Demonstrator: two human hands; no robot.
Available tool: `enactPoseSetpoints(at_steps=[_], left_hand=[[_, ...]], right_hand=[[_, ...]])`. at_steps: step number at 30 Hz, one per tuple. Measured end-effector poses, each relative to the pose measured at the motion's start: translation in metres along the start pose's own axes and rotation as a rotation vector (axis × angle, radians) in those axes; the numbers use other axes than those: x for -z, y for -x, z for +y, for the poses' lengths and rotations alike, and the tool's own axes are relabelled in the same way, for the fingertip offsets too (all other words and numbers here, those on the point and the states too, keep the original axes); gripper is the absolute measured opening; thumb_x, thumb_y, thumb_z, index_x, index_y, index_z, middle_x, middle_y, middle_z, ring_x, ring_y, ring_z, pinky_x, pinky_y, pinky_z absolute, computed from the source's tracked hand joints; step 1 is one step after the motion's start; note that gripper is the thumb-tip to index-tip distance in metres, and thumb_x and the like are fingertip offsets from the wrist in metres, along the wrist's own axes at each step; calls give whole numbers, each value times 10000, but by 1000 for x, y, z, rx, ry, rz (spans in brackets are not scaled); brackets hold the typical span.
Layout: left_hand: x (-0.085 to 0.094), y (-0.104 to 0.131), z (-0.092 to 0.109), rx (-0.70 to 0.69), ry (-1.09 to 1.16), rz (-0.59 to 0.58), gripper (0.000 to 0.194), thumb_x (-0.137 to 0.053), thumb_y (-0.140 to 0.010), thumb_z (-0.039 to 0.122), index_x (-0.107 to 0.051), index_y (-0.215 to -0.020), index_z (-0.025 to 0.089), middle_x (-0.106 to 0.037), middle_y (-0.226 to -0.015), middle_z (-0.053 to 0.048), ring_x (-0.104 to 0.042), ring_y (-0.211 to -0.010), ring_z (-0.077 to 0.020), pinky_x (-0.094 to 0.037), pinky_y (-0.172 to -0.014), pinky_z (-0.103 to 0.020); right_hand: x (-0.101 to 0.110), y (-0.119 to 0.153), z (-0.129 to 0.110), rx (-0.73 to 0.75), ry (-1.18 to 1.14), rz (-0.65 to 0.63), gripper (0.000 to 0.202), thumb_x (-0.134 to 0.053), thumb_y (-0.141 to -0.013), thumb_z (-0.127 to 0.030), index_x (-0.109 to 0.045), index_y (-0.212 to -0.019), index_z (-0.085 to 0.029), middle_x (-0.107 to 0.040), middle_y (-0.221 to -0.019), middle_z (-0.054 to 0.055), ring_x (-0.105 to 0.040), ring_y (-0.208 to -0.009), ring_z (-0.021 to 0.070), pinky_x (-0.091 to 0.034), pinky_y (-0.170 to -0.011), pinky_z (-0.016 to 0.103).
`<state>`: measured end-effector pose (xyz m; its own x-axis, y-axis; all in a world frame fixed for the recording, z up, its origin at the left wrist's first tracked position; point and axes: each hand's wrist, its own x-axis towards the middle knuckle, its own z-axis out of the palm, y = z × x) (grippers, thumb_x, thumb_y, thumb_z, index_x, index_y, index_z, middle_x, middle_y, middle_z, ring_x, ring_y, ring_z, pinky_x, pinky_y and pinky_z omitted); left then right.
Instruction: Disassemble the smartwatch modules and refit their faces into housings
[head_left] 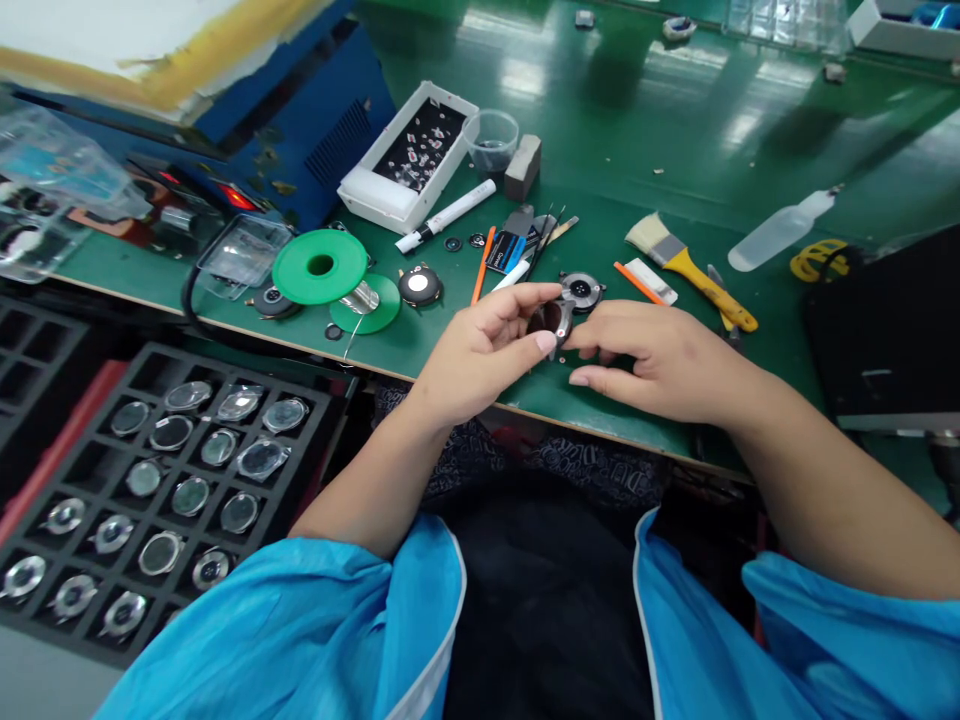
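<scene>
Between the thumb and fingers of my left hand [487, 350] is a round dark watch case [550, 318], held tilted just above the bench's front edge. My right hand [652, 355] is at the case's right side, its fingers bent and the index fingertip at the rim. Whether those fingers pinch anything is hidden. Just behind the hands lies a round watch back [581, 290] with a dark centre. White-tipped sticks, tweezers [546, 245] and an orange stick [484, 265] lie beyond my left hand. Another round watch part [420, 286] with a white disc sits farther left.
A green solder spool [320, 263] stands left, near a blue machine [330, 130]. Behind are a white parts box [409, 160], clear cup [491, 140] and marker [446, 215]. A brush [690, 268] and bottle [780, 232] lie right. A foam tray [172, 450] of watch parts sits lower left.
</scene>
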<state>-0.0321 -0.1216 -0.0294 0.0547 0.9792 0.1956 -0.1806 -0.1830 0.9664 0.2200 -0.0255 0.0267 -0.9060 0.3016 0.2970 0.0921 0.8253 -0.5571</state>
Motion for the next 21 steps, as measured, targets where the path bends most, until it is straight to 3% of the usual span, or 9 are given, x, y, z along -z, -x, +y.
enactPoseSetpoints(at_steps=[3,10,21], left_hand=[[-1,1,-1,7,-38,-17,624,-1047,-977,448,-833,-1520,228,-882,-1453,-130,-872,-1200,-260,-737,-1017,-377],[-4,5,1,32,-107,30,642,-1031,-938,353,-822,-1538,255,-876,-1367,-92,-821,-1018,-201,-690,-840,-321],[-9,7,4,49,-163,60,638,-1010,-922,315,-824,-1529,251,-890,-1287,-91,-839,-1007,-229,-707,-839,-353]], right_hand=[[1,0,0,15,11,1,160,-791,-1177,-306,-850,-1252,-177,-798,-1040,65,-709,-879,200,-540,-807,337],[2,0,0,14,32,-30,155,-766,-1191,-304,-841,-1204,-168,-771,-1017,59,-707,-892,190,-545,-820,323],[3,0,0,2,31,-53,164,-746,-1198,-311,-829,-1166,-173,-759,-1004,58,-712,-892,192,-541,-817,327]])
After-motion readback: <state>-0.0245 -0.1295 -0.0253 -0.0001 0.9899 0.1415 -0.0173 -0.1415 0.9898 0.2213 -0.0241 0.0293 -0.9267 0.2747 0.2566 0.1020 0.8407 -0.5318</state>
